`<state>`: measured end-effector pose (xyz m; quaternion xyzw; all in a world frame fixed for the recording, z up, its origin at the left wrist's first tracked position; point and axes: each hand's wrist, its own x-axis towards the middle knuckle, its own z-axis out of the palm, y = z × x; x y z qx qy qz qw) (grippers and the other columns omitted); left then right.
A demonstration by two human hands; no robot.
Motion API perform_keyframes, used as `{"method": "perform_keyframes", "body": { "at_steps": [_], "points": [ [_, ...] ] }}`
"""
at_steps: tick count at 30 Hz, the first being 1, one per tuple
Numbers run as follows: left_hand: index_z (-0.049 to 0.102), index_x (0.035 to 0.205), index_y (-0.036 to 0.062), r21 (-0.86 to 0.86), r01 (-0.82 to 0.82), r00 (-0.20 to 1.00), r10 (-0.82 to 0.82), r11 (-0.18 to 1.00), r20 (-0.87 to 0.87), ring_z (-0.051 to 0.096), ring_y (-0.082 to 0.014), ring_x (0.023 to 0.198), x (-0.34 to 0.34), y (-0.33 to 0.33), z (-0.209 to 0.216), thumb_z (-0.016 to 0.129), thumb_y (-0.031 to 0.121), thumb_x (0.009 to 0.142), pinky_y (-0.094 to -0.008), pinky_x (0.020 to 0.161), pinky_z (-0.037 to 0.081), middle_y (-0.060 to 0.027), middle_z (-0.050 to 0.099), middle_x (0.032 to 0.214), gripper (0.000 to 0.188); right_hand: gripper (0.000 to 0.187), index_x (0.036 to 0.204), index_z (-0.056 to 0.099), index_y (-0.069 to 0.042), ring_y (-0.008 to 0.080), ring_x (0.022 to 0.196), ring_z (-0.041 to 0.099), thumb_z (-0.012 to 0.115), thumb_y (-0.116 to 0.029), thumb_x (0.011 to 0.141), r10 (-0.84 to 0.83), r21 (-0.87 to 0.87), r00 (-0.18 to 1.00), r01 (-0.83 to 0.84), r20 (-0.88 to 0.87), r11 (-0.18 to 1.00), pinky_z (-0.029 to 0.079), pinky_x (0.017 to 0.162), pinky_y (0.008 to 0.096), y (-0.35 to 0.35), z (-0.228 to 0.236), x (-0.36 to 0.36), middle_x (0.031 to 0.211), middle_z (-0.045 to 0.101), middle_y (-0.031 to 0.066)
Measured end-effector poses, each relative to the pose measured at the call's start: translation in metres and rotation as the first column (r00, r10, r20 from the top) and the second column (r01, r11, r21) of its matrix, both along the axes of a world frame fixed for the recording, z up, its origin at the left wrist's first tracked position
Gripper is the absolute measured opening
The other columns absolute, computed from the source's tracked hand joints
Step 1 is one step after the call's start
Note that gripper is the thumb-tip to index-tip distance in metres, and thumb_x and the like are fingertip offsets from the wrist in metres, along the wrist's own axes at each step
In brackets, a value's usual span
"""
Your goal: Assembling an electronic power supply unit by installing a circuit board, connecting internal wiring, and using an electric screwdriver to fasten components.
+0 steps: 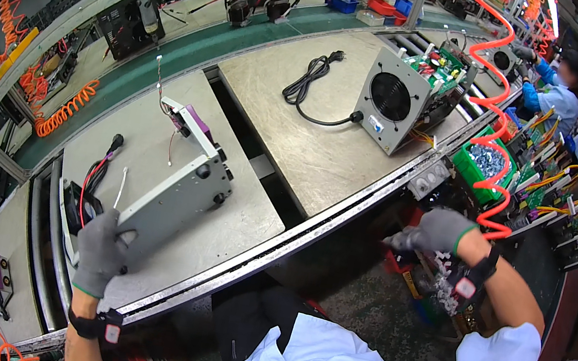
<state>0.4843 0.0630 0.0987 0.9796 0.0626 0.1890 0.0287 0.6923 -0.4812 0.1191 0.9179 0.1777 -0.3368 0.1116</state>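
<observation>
My left hand (100,248), in a grey glove, grips the near left end of a grey metal chassis (175,200). The chassis lies on a pale board, with an upright panel edged in purple at its far end. Wires and a black fan-like part (87,206) show at its left side. My right hand (435,232), also gloved in grey, hangs past the line's front edge near a bundle of small white parts (444,283). Its fingers point left and are blurred, so whether they hold anything does not show.
A second unit with a round fan (392,97) and a black power cord (309,84) stands on the farther board (278,64). Right of it are a green bin (487,164) of small metal parts, a coiled orange hose (500,132) and racked circuit boards (562,192). Two people work at far right.
</observation>
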Motion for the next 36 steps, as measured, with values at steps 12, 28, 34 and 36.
{"method": "perform_keyframes", "body": {
  "at_steps": [12, 28, 34, 36],
  "points": [
    [0.058, 0.089, 0.0091, 0.201, 0.059, 0.990, -0.084, 0.978, 0.117, 0.059, -0.0274, 0.078, -0.063, 0.015, -0.049, 0.077, 0.025, 0.075, -0.0412, 0.065, 0.047, -0.0075, 0.059, 0.083, 0.028, 0.057, 0.092, 0.075, -0.004, 0.0375, 0.095, 0.070, 0.065, -0.057, 0.075, 0.154, -0.296, 0.983, -0.118, 0.100, 0.948, 0.055, 0.088, 0.0414, -0.075, -0.074, 0.140, 0.098, 0.071, 0.0237],
    [0.068, 0.115, 0.0132, -0.029, -0.084, 0.996, 0.085, 0.996, 0.031, 0.059, -0.0332, 0.095, -0.074, -0.006, -0.091, 0.077, 0.030, 0.078, -0.0441, 0.081, 0.050, -0.0127, 0.064, 0.105, 0.041, 0.047, 0.121, 0.060, -0.003, 0.0394, 0.107, 0.058, 0.073, -0.023, 0.080, 0.059, 0.561, 0.734, -0.566, 0.677, 0.605, 0.049, 0.090, 0.0475, 0.186, -0.109, 0.039, 0.120, 0.059, 0.0198],
    [0.067, 0.111, 0.0066, -0.041, -0.109, 0.990, 0.112, 0.993, 0.082, 0.057, -0.0355, 0.105, -0.077, -0.009, -0.082, 0.075, 0.032, 0.080, -0.0458, 0.089, 0.049, -0.0164, 0.061, 0.117, 0.041, 0.054, 0.133, 0.053, -0.007, 0.0374, 0.111, 0.054, 0.068, -0.019, 0.083, 0.093, 0.393, 0.664, -0.543, 0.742, 0.742, 0.044, 0.094, 0.0486, 0.213, -0.117, 0.027, 0.129, 0.055, 0.0178],
    [0.063, 0.121, 0.0065, 0.016, -0.142, 0.987, 0.141, 0.990, 0.077, 0.053, -0.0382, 0.116, -0.073, -0.014, -0.073, 0.074, 0.033, 0.079, -0.0480, 0.095, 0.047, -0.0196, 0.058, 0.125, 0.050, 0.055, 0.135, 0.053, -0.008, 0.0375, 0.112, 0.053, 0.067, -0.021, 0.083, 0.102, 0.362, 0.648, -0.542, 0.755, 0.759, 0.043, 0.095, 0.0497, 0.207, -0.122, 0.032, 0.130, 0.054, 0.0173]
  ]
}}
